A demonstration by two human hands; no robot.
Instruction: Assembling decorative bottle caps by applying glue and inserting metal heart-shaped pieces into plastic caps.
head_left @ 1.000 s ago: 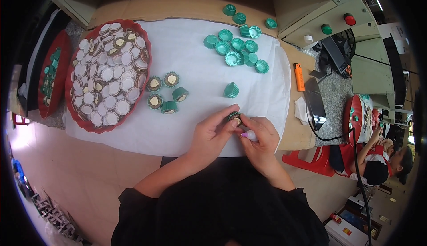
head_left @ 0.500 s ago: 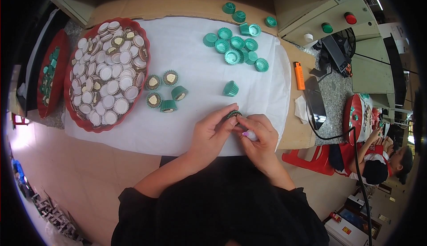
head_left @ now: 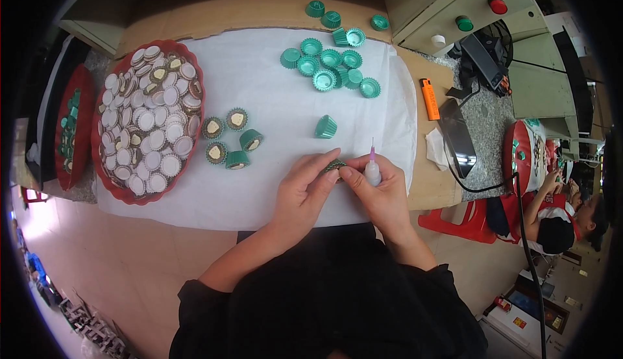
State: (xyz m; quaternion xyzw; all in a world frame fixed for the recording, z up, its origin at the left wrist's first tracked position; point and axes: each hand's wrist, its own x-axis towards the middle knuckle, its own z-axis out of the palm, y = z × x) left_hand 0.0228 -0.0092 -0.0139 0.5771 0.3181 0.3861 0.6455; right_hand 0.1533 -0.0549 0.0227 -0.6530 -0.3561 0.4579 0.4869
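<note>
My left hand [head_left: 304, 187] is closed on a small dark green fluted cup [head_left: 335, 165], mostly hidden by the fingers. Against its right side press the thumb and fingertips of my right hand [head_left: 386, 197]. That hand also holds a small translucent squeeze bottle [head_left: 372, 174] with a pink collar and a thin needle pointing away from me. Just beyond my hands, a single green cup [head_left: 326, 126] lies tipped on the white sheet [head_left: 272, 93]. Left of my hands sit several filled green cups [head_left: 237, 119] with cream-coloured pieces in them, two of them tilted.
A red scalloped tray [head_left: 200, 67] heaped with white discs stands at left. More green cups [head_left: 324, 80] cluster at the back. To the right are an orange lighter [head_left: 429, 99], a crumpled tissue [head_left: 436, 148] and a black cable [head_left: 493, 190]. Another person [head_left: 551, 219] sits far right.
The squeeze bottle has swung in my right hand, its needle now pointing up and away from me. My right thumb and fingers have closed onto the cup's side. The view has shifted slightly.
</note>
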